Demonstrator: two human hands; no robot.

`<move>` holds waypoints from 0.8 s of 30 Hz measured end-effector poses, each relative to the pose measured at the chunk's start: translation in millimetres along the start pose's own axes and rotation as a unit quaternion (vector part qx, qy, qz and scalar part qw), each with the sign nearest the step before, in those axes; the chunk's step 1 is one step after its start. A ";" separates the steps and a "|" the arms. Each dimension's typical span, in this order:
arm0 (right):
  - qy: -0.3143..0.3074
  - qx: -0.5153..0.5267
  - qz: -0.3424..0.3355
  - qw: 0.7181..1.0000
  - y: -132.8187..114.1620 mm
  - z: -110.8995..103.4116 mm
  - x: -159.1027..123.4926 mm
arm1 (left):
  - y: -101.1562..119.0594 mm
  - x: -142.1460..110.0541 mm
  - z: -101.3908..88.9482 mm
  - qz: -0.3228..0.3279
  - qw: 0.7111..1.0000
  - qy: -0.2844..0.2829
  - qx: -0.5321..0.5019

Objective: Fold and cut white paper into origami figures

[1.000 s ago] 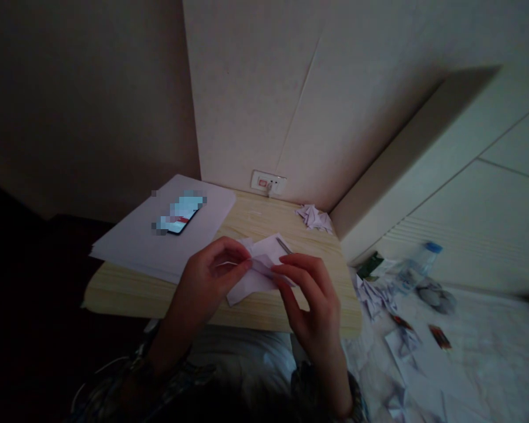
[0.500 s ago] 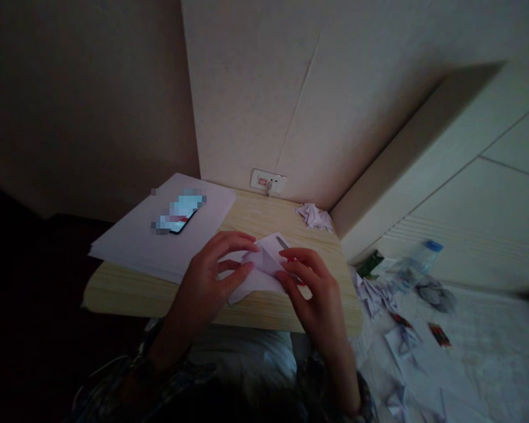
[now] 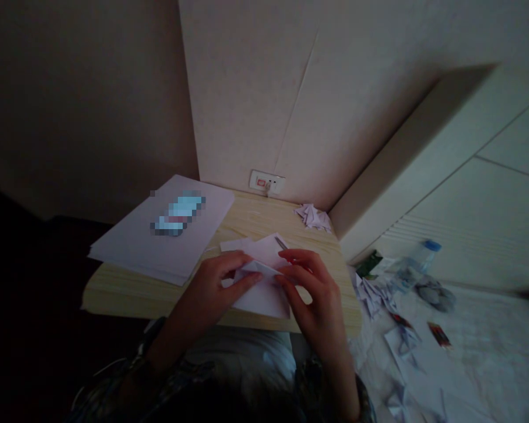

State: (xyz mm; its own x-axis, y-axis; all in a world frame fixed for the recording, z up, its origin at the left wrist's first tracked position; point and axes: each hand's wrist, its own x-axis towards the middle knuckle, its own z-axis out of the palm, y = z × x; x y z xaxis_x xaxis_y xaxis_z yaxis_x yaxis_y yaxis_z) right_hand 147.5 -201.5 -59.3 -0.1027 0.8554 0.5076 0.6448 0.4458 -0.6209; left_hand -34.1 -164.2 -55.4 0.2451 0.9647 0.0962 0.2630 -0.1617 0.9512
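Note:
A partly folded sheet of white paper (image 3: 264, 296) is held over the front of the small wooden table (image 3: 158, 299). My left hand (image 3: 215, 276) pinches its upper left edge between thumb and fingers. At the right end of the same fold, my right hand (image 3: 310, 282) grips the paper with thumb and fingertips. Beneath and behind it lie more pieces of white paper (image 3: 268, 247) on the tabletop. The grey metal tip of scissors (image 3: 280, 242) pokes out beside my right fingers; the rest is hidden by the hand.
A stack of white sheets (image 3: 136, 252) covers the table's left side, with a phone (image 3: 180, 214) on top. Folded paper pieces (image 3: 312, 217) sit at the back right corner, near a wall socket (image 3: 268, 183). On the bed at right are a plastic bottle (image 3: 423, 258) and more folded paper (image 3: 372, 296).
The paper in my hands has been turned, so its broad flap now hangs toward me. More of the loose paper behind it shows. My left hand has shifted slightly down.

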 end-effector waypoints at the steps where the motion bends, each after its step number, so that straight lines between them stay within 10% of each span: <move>1: 0.004 0.006 0.008 1.000 0.4 -0.5 -0.2 | 0.6 -0.3 -0.1 -0.011 1.000 -0.003 0.003; 24: 0.079 0.146 0.134 0.977 3.3 1.0 2.9 | 10.7 -5.3 0.3 -0.086 0.983 0.092 -0.131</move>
State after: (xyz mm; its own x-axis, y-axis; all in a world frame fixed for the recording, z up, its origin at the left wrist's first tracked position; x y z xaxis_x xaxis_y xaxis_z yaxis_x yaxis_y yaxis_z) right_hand 148.6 -197.2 -60.4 0.1731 0.9111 0.3742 0.3862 0.2867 -0.8767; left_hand -32.2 -171.2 -45.8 0.0384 0.9983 -0.0447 0.0305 0.0435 0.9986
